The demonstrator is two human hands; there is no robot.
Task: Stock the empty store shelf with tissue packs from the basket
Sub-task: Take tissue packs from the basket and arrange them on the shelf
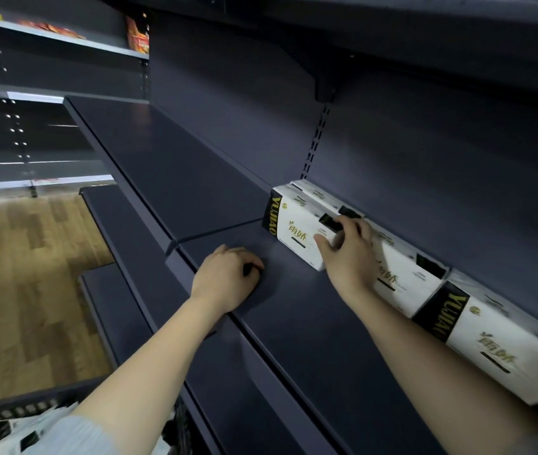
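Far left: other shelving point(64, 44) with a few red and yellow goods, wood floor point(14, 274) below. Bottom left: dark basket point(8, 408), its rim showing, with more white packs point(14, 435) inside, partly hidden by the left arm.

Left hand point(228, 280) rests on the shelf point(195, 178) near the front edge, fingers curled under, loosely closed, holding nothing that can be seen.

Right hand point(348, 254) is on the leftmost pack point(297, 231), thumb on its front face, fingers over the top right corner: clamped on it. This pack sits on the shelf against the back panel; a second one appears to lie behind it. To the right, more packs run along the back wall: a middle pack point(405, 280) partly behind the right forearm, then an end pack point(504, 346) at the frame edge.

Step in hand, as I judge it: seating and squaring the leftmost pack in the row.

Next move calls for letting go, reaching down to the basket for another pack, and setting it left of this one, where the shelf is bare. The front strip is unfilled too.
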